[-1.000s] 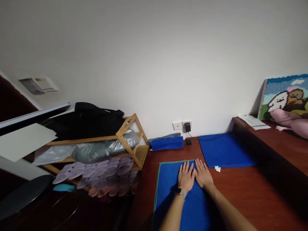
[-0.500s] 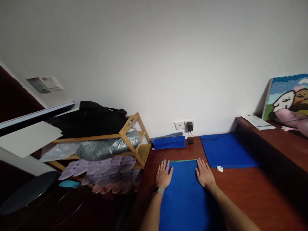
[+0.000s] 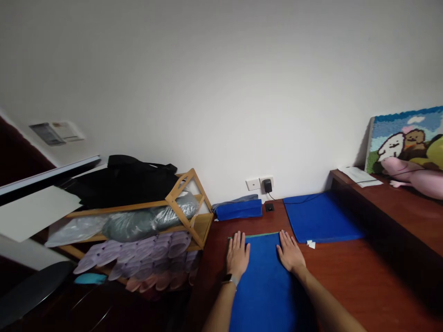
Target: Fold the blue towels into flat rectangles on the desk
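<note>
A blue cloth lies spread on the reddish-brown desk, with a thin green line along its far edge. My left hand rests flat on its far left corner, fingers stretched out and a watch on the wrist. Flat on the far right corner lies my right hand, its fingers also extended. The near end of the cloth runs out of view between my forearms. To the right, a second blue cloth lies flat with white tags at its near edge. A folded blue bundle sits by the wall.
A black plug adapter is in the wall socket, its cable crossing the second cloth. Left stands a wooden rack with a black bag and lilac and pink slippers. A raised shelf on the right holds a pink plush toy and a picture.
The view has shifted slightly, so the surroundings sit a little further left and lower. Both hands stay flat at the cloth's far corners.
</note>
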